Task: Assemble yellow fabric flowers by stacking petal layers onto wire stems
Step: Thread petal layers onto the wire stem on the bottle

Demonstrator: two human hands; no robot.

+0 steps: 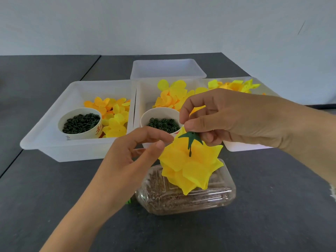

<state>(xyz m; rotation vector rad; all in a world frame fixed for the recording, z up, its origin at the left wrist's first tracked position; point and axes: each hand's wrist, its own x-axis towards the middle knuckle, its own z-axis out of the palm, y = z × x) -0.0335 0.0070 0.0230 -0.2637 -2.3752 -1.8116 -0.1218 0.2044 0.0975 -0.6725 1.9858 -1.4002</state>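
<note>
Dark grey table bearing four white trays; the left tray, beyond and to the left of the grip, holds loose yellow-orange petals and a paper cup of dark green pegs. The middle tray, directly behind the grip, holds more petals and a second cup of green ribbed rings; a further tray stands behind it, and a right tray, largely hidden by the right forearm, holds yellow pieces at its far end. A clear plastic bottle filled with brown grit lies on its side just below the grip. Above it sits the yellow flower — stacked petal layers with a thin green stem projecting from the centre. The right hand pinches a green star-shaped leaf piece between thumb and fingers at the top of the stem. The left hand, fingers loosely curled, has thumb and forefinger tips meeting at the flower's upper left edge — whether they actually nip the petal cannot be told.
</note>
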